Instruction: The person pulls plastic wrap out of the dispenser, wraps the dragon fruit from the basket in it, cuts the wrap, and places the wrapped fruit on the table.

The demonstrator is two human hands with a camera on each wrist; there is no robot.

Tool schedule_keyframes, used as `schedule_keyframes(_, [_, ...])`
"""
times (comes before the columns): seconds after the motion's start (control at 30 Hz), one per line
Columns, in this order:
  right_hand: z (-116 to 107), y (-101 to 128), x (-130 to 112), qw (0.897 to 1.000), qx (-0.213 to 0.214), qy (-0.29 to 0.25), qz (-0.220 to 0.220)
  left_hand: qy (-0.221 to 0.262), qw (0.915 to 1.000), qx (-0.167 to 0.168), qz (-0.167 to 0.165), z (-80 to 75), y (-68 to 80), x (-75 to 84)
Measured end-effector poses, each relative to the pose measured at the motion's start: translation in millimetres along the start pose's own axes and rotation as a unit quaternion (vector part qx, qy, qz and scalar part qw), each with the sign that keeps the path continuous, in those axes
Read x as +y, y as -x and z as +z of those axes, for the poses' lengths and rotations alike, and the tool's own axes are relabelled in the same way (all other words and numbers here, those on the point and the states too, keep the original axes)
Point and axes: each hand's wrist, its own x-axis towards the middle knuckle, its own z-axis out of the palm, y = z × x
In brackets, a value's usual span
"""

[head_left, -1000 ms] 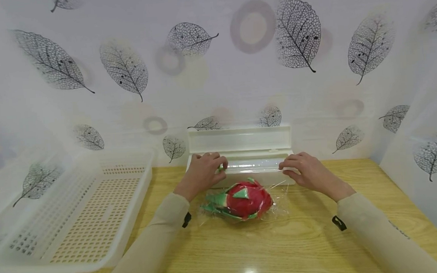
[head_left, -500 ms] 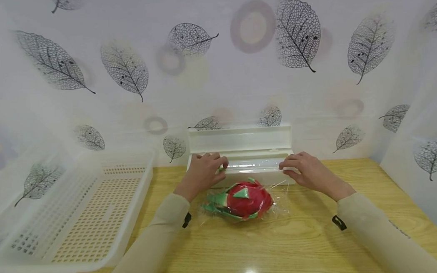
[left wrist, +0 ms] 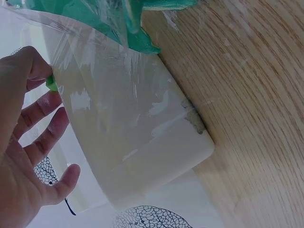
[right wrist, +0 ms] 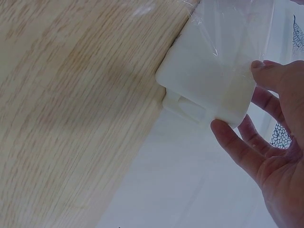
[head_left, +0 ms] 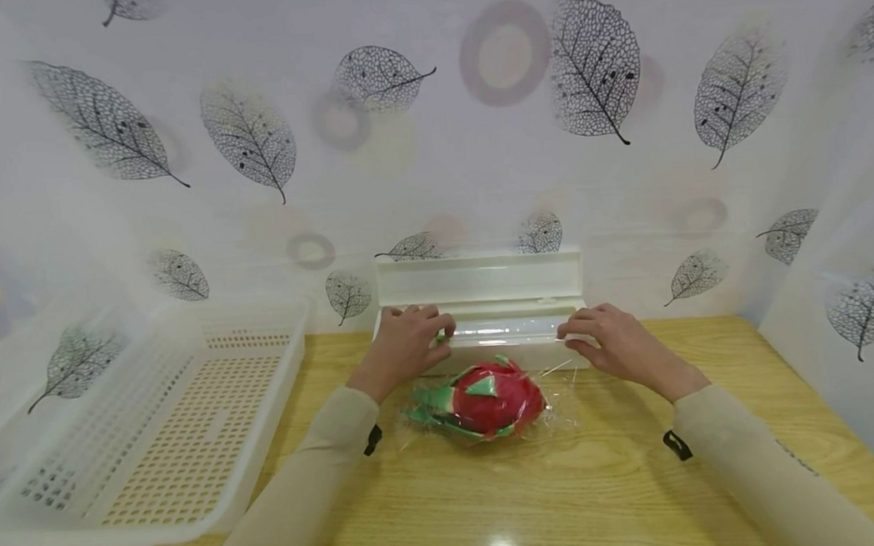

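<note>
A white cling film dispenser lies crosswise near the back wall, its lid raised. Clear film shows inside it. With curled fingers my left hand pinches a small green slider on the dispenser's edge. My right hand grips the dispenser's right end; its thumb presses the edge and a fingertip touches the corner in the right wrist view. Just in front lies a red dragon fruit with green scales, loosely covered in clear film. Where this film meets the dispenser is hard to see.
A white perforated basket stands at the left of the wooden table. A wall sheet with leaf prints rises right behind the dispenser and along both sides.
</note>
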Motion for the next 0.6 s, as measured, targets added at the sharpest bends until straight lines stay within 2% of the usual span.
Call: schedule_keyframes(0.6, [-1.2,-0.3,-0.6,1.0,-0.009,-0.002,0.011,0.038,0.9992,-0.003,-0.014,3.1,0.9,-3.3])
